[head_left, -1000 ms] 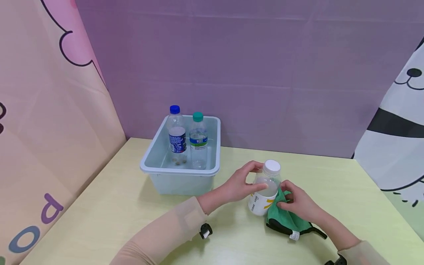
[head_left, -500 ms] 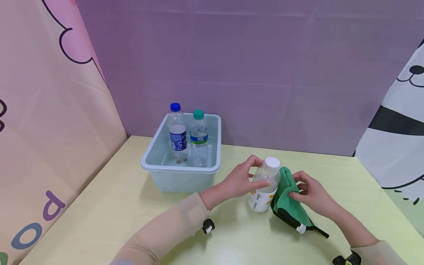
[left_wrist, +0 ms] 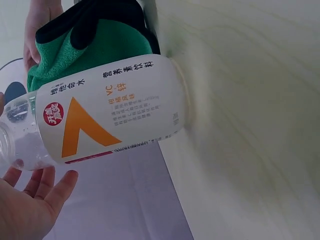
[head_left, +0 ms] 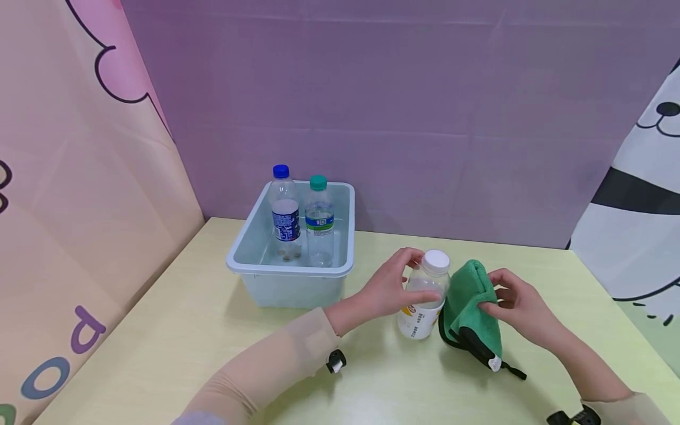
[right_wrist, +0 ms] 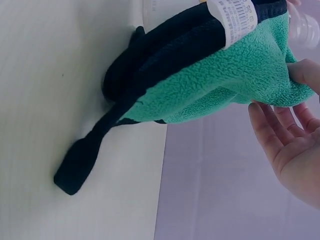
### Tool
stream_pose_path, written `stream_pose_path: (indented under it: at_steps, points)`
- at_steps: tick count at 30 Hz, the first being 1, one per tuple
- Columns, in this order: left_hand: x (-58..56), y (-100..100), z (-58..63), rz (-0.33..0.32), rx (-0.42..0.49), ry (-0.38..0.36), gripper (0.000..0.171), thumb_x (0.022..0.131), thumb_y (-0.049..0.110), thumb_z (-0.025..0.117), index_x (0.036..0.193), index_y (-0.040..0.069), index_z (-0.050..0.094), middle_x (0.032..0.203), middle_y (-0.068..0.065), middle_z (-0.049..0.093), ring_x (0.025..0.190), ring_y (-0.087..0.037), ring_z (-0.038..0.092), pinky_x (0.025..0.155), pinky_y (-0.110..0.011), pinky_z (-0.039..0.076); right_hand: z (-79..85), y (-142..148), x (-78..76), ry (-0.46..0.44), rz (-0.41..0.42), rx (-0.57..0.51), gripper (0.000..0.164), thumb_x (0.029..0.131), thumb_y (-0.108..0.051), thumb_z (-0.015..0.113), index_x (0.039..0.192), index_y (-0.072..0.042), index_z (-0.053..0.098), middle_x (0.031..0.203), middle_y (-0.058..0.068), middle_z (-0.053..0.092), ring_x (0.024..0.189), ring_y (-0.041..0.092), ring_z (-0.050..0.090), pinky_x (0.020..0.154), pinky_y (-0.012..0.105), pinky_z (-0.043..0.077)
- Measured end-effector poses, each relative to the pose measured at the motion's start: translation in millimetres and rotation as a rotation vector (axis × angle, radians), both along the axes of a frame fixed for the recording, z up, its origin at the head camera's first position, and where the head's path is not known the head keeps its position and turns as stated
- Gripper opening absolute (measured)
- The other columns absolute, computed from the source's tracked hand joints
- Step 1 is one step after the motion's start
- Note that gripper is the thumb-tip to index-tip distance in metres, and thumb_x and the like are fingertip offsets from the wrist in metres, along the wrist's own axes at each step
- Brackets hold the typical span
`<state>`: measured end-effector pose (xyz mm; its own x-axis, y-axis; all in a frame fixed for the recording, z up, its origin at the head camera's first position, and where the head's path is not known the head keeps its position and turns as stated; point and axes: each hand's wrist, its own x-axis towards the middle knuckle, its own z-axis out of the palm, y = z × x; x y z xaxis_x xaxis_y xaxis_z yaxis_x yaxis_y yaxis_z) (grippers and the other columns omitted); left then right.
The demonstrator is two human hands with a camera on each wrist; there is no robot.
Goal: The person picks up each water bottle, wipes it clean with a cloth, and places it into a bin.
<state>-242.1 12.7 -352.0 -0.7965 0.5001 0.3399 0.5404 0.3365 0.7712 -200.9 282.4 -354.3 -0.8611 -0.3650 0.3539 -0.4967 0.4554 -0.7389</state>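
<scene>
A clear plastic bottle (head_left: pixel 419 316) with a white cap and a white-and-orange label stands on the table. My left hand (head_left: pixel 385 289) holds it round the upper part, thumb in front and fingers at the far side. Close to its right, my right hand (head_left: pixel 523 307) pinches a fuzzy green cloth (head_left: pixel 470 301) with black edging. In the right wrist view the cloth (right_wrist: pixel 250 70) hangs folded from thumb and fingers, its black loop (right_wrist: pixel 80 165) and white tag (right_wrist: pixel 233 20) showing. The left wrist view shows the bottle's printed label (left_wrist: pixel 110 110) side-on.
A pale blue plastic bin (head_left: pixel 292 289) stands to the left. Inside it are a blue-capped bottle (head_left: pixel 285 224) and a green-capped bottle (head_left: pixel 319 230), both upright. A purple backdrop (head_left: pixel 398 118) rises behind the light wooden table (head_left: pixel 382 389).
My right hand has moved right and slightly up with the green cloth, which now stands taller and is drawn away from the bottle. My left hand and the bottle stay nearly in place.
</scene>
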Motion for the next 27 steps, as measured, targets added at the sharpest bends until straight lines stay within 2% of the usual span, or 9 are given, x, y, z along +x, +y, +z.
stream_pose_path:
  at_steps: [3,7,10,13,16,20,27]
  points:
    - [-2.7,-1.6,0.7,-0.029,0.017,-0.040,0.066,0.080,0.027,0.082,0.133,0.013,0.045,0.126,0.005,0.052,0.115,-0.011,0.048,0.091,-0.033,0.049,1.6,1.3,1.2,0.009,-0.002,0.001,0.031,0.084,0.012,0.066,0.110,0.004,0.051,0.098,-0.008,0.058,0.080,0.008,0.066,0.065,0.025,0.057]
    - [-4.5,-6.1,4.7,-0.098,0.062,-0.139,0.066,0.086,0.023,0.077,0.141,0.014,0.041,0.136,0.003,0.050,0.125,-0.012,0.045,0.098,-0.035,0.046,2.7,3.4,2.9,0.020,-0.016,-0.004,0.033,0.083,0.013,0.067,0.110,0.004,0.051,0.098,-0.009,0.058,0.080,0.007,0.066,0.065,0.024,0.057]
    - [-4.5,-10.2,8.3,-0.156,0.079,-0.203,0.062,0.091,0.019,0.070,0.145,0.011,0.040,0.141,-0.001,0.048,0.130,-0.015,0.043,0.102,-0.035,0.043,2.9,5.9,4.3,0.022,-0.026,-0.009,0.033,0.083,0.013,0.068,0.110,0.004,0.051,0.098,-0.010,0.058,0.080,0.007,0.065,0.064,0.024,0.057]
    - [-4.7,-13.2,9.8,-0.191,0.077,-0.224,0.057,0.094,0.014,0.065,0.145,0.007,0.041,0.143,-0.005,0.048,0.132,-0.018,0.042,0.104,-0.037,0.041,3.3,7.7,5.5,0.026,-0.034,-0.016,0.034,0.082,0.014,0.068,0.110,0.004,0.051,0.098,-0.010,0.058,0.081,0.006,0.065,0.064,0.023,0.056]
    - [-5.1,-14.7,9.7,-0.187,0.073,-0.220,0.054,0.094,0.012,0.065,0.143,0.006,0.043,0.140,-0.007,0.050,0.129,-0.020,0.045,0.103,-0.041,0.042,3.9,9.2,5.8,0.036,-0.036,-0.023,0.034,0.082,0.015,0.067,0.110,0.004,0.051,0.098,-0.010,0.058,0.081,0.006,0.065,0.064,0.023,0.056]
    - [-5.8,-15.4,7.7,-0.150,0.067,-0.194,0.054,0.092,0.016,0.069,0.141,0.008,0.047,0.135,-0.004,0.054,0.124,-0.017,0.048,0.100,-0.043,0.045,5.0,10.9,6.2,0.054,-0.040,-0.022,0.035,0.081,0.015,0.067,0.110,0.003,0.051,0.098,-0.010,0.058,0.082,0.006,0.065,0.064,0.023,0.056]
    - [-4.6,-12.2,4.2,-0.085,0.063,-0.146,0.055,0.086,0.019,0.077,0.135,0.010,0.054,0.126,0.002,0.056,0.116,-0.013,0.050,0.096,-0.036,0.048,8.4,11.7,8.8,0.076,-0.042,-0.039,0.035,0.081,0.017,0.067,0.109,0.003,0.052,0.099,-0.010,0.058,0.082,0.006,0.065,0.064,0.022,0.056]
